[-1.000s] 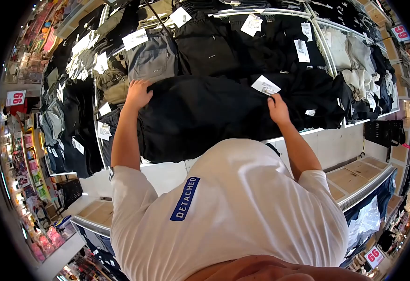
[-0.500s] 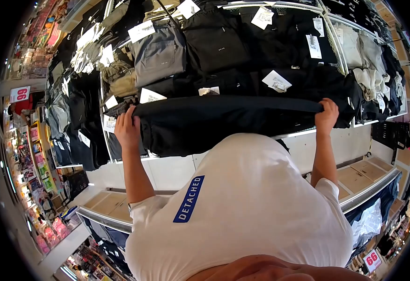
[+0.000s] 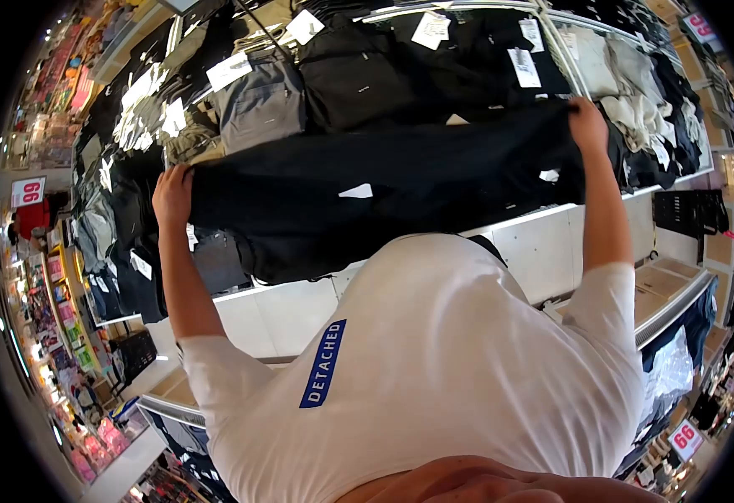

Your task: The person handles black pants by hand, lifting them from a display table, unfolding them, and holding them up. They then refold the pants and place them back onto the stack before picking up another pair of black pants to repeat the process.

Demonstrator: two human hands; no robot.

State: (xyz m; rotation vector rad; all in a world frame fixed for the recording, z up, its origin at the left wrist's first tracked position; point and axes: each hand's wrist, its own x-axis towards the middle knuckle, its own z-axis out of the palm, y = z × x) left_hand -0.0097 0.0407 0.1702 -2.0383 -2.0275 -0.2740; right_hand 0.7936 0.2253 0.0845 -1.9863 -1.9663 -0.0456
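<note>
- The left hand (image 3: 172, 194) holds one end of the black garment (image 3: 375, 163); its fingers are closed on the cloth at the upper corner.
- The right hand (image 3: 588, 126) holds the other end, also with the fingers closed around the edge of the cloth.
- The hands are wide apart, and both arms reach forward. The right hand is higher in the view than the left one.
- The black garment is stretched sideways between the two hands, over the front part of the tabletop (image 3: 652, 189). Its upper edge is drawn long, and its lower part hangs in soft folds. Where exactly it ends, I cannot tell, because the clothes below are also dark.
- A white label (image 3: 356, 192) shows near the middle of the dark cloth; if it is fixed to this garment, it is not clear.
- Just behind the cloth lie grey folded trousers (image 3: 262, 109), and beside them black folded trousers (image 3: 359, 80).
- Light-coloured clothes (image 3: 635, 117) lie to the right, near the right hand.
- A black basket (image 3: 690, 212) is at the right side, beyond the front of the tabletop.
- The person wears a white T-shirt (image 3: 434, 352) with a blue patch (image 3: 323, 364), which says "DETACHED".
</note>
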